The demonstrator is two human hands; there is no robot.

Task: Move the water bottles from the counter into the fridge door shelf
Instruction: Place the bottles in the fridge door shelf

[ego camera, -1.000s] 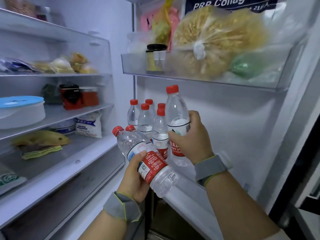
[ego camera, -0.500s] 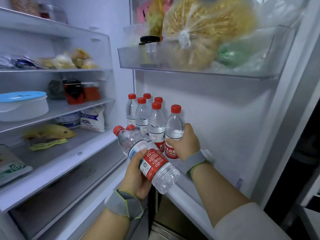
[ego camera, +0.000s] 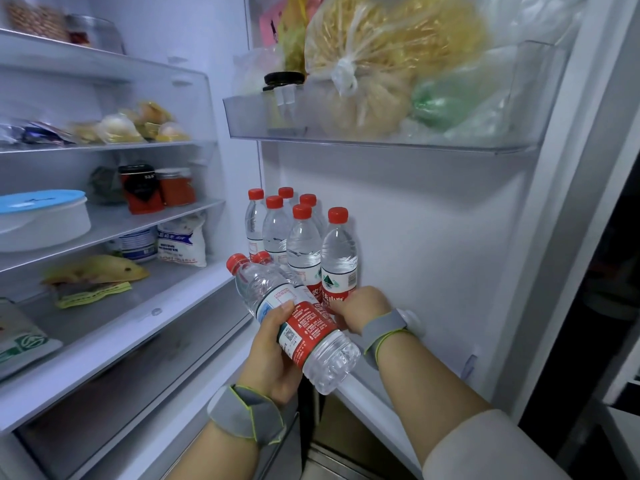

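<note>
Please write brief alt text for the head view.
A right hand sets a red-capped clear plastic water bottle among five others on the fridge door shelf, while the left hand holds two more bottles.

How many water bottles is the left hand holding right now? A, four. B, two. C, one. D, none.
B: the left hand grips two bottles lying tilted side by side, and two red caps show at their far ends, apart from the upright ones on the door shelf.
</note>
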